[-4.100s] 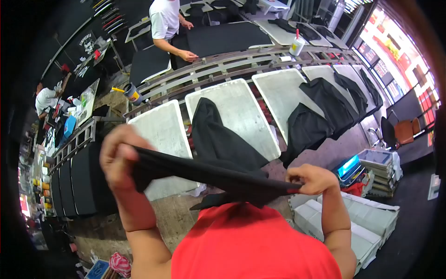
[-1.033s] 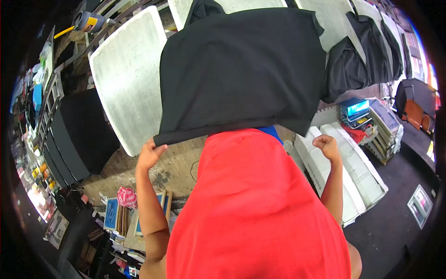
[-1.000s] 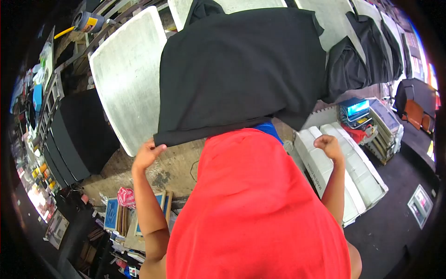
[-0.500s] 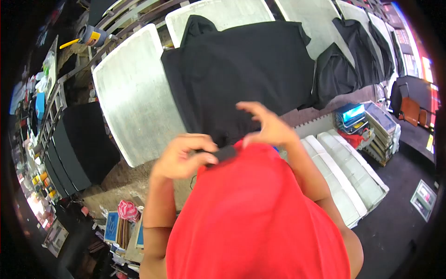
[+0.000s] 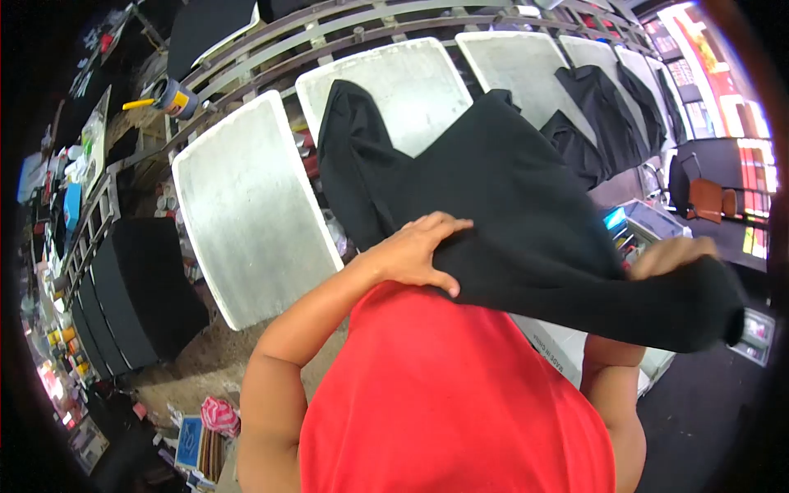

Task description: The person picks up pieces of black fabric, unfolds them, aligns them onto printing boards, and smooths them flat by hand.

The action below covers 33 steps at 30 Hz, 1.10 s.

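A long-sleeved black garment (image 5: pixel 501 205) lies folded and wrinkled across the pale boards and reaches toward my red shirt (image 5: pixel 460 386). My left hand (image 5: pixel 417 251) rests on its near part, fingers spread and thumb apart. Off to the right, my right hand (image 5: pixel 670 256) is smeared by motion and looks closed on the garment, whose near part stretches over my right wrist. That stretch of cloth is lifted and blurred at its end. The fingertips of my right hand are partly hidden by the fabric.
A bare pale board (image 5: pixel 255 214) stands at the left, with more boards along a slatted rail (image 5: pixel 329 37). Other black garments (image 5: pixel 604 115) lie on the right-hand boards. Black panels (image 5: pixel 148 287) hang at far left. A blue cup (image 5: pixel 174 99) sits on the rail; a chair (image 5: pixel 707 193) stands right.
My left hand has let go of a black edge at my waist and spread on the cloth. My right hand has swung right, drawing part of the garment along. The view has shifted slightly.
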Available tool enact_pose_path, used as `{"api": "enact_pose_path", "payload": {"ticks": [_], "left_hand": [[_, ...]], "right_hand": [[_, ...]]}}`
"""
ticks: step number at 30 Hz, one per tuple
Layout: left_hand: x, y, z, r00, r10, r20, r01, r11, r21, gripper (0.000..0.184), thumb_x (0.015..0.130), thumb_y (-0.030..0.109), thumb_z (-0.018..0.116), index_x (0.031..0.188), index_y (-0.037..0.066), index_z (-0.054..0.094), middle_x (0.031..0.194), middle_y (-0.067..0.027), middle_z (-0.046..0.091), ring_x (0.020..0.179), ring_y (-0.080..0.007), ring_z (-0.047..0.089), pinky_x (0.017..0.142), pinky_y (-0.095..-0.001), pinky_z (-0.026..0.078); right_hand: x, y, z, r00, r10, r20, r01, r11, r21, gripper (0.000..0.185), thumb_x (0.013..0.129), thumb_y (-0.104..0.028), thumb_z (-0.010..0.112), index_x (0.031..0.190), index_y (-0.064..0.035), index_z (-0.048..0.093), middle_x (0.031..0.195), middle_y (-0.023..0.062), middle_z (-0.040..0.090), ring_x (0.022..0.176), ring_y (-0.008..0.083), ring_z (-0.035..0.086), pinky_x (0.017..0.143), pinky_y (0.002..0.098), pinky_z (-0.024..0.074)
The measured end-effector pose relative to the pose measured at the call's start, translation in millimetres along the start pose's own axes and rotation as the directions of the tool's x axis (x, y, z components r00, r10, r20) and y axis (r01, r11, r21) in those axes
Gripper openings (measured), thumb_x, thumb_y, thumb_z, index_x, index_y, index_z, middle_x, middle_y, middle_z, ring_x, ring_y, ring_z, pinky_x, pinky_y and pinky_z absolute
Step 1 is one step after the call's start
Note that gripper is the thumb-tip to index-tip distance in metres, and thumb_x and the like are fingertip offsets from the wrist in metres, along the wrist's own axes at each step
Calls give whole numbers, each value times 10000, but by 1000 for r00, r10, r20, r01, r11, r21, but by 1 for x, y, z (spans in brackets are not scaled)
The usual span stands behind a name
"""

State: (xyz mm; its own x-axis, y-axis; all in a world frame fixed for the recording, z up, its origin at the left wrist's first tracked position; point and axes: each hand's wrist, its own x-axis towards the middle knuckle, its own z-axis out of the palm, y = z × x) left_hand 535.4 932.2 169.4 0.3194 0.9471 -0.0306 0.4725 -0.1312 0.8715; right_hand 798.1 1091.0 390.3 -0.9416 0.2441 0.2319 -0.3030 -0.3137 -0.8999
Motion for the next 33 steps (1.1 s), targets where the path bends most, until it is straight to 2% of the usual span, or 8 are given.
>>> {"api": "enact_pose_path", "payload": {"ticks": [4,8,16,19,21,27,30,33], "left_hand": [[47,-31,46,959,-20,-283,82,975,208,1017,600,329,852,1458,136,340,1459,-176,345,1330,-386,364,1079,-504,340],[68,-70,88,986,81,-145,-5,884,467,993,615,373,842,1445,127,355,1442,-175,382,1336,-388,365,1090,-521,330],[92,-87,140,976,-141,-165,86,950,-302,771,789,446,749,1310,-41,455,1175,-235,604,1158,-358,563,958,-437,463],[92,-72,103,965,-181,191,195,3,-981,510,891,289,662,1264,-16,493,1141,-189,617,1130,-310,584,909,-418,487],[71,-66,78,973,-177,148,126,-128,-984,559,882,304,668,1293,-5,449,1190,-184,564,1152,-317,563,921,-439,475],[-54,-48,-16,903,-365,-227,-206,96,-974,719,854,349,686,1382,30,317,1338,-170,404,1217,-340,497,956,-504,438],[-134,-23,-59,806,-332,-490,-389,328,-861,804,840,372,695,1426,47,252,1412,-164,324,1250,-352,465,973,-536,420],[-192,5,-100,700,44,-713,-666,402,-629,891,826,395,704,1470,64,186,1485,-157,245,1283,-364,432,991,-568,402]], "right_hand": [[-11,-44,13,999,-4,-38,-6,969,-248,274,959,-297,494,874,-67,615,810,74,610,637,216,569,581,361,467],[-24,-67,32,984,-95,-151,2,853,-522,275,962,-302,491,891,-64,610,828,76,609,652,215,568,593,359,466],[-15,-87,45,884,-342,-319,-217,304,-928,280,969,-311,485,926,-58,599,864,80,607,681,214,566,616,357,464],[-7,-96,50,851,-438,-288,-237,170,-957,283,972,-314,483,939,-56,595,877,81,607,692,213,565,625,355,463],[-10,-111,54,810,-540,-230,-214,94,-972,285,973,-316,482,948,-55,592,886,82,606,699,213,564,631,355,463],[-42,-187,68,347,-938,-7,-261,-89,-961,293,979,-323,477,974,-50,584,913,85,605,721,212,562,648,353,462],[-80,-244,58,-17,-988,-155,-192,155,-969,298,981,-327,475,987,-48,580,927,86,605,732,211,562,657,352,461],[-215,-293,-35,683,-600,-416,509,800,-319,317,1002,-312,449,1067,-22,561,1049,118,614,858,196,585,729,341,468]]}}
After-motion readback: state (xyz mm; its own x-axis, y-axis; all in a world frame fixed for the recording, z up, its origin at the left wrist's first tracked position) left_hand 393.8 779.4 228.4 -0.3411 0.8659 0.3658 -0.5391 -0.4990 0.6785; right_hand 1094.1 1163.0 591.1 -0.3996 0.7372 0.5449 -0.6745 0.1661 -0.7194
